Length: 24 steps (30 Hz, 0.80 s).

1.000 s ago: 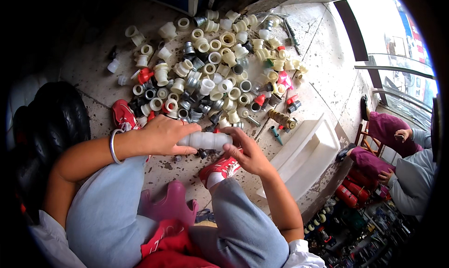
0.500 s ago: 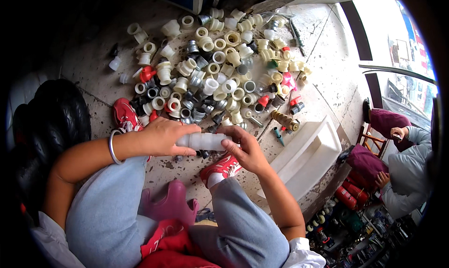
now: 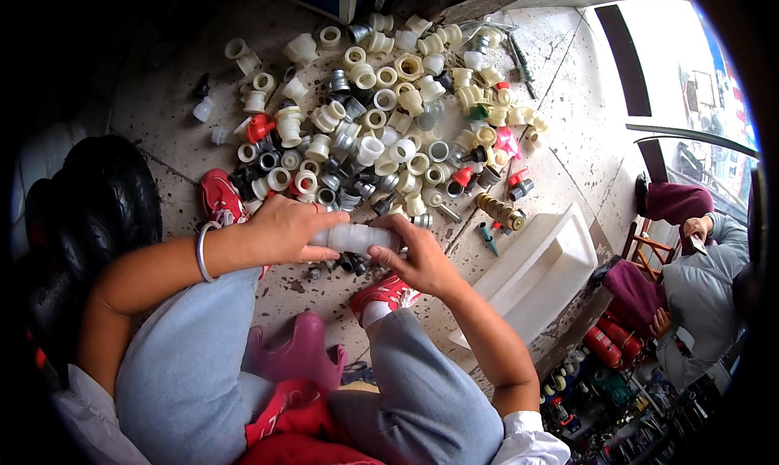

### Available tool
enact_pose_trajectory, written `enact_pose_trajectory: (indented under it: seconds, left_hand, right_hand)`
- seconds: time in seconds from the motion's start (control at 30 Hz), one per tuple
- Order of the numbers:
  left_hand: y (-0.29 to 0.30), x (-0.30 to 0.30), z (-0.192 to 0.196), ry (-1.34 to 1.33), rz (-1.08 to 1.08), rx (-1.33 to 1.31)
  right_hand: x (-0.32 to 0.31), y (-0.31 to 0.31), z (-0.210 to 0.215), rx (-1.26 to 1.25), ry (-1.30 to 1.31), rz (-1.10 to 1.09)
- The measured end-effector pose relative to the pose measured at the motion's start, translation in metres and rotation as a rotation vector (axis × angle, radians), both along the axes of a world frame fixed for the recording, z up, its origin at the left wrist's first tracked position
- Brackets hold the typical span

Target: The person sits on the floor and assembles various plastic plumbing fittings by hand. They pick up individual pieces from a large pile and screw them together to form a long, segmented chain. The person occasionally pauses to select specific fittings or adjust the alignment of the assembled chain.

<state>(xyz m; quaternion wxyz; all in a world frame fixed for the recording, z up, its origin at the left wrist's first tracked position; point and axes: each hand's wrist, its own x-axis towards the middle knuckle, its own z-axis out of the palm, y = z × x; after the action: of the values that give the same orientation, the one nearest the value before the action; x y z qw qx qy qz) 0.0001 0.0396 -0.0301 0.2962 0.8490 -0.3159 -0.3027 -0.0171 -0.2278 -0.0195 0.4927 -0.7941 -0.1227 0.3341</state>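
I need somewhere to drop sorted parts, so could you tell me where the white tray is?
In the head view, the white tray lies on the floor, right of the right hand, just below the brass fitting.

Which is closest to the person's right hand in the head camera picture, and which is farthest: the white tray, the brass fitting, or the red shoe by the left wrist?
From the right hand:
1. Brass fitting, up and to its right on the floor.
2. White tray, farther right.
3. Red shoe, far left, past the left hand.

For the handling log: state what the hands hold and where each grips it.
A white plastic tube fitting, held level: left hand around its left end, right hand pinching its right end.
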Motion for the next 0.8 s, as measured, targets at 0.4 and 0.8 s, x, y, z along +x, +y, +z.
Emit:
enact_pose_trajectory:
  seconds: [0.4, 0.8]
  left_hand:
    - [0.003, 0.004, -0.005, 0.151, -0.019, 0.076]
    - [0.001, 0.007, -0.001, 0.336, -0.012, 0.054]
  right_hand:
    - [0.129, -0.101, -0.078, -0.728, -0.61, -0.118]
    - [0.142, -0.118, -0.13, -1.065, -0.595, -0.093]
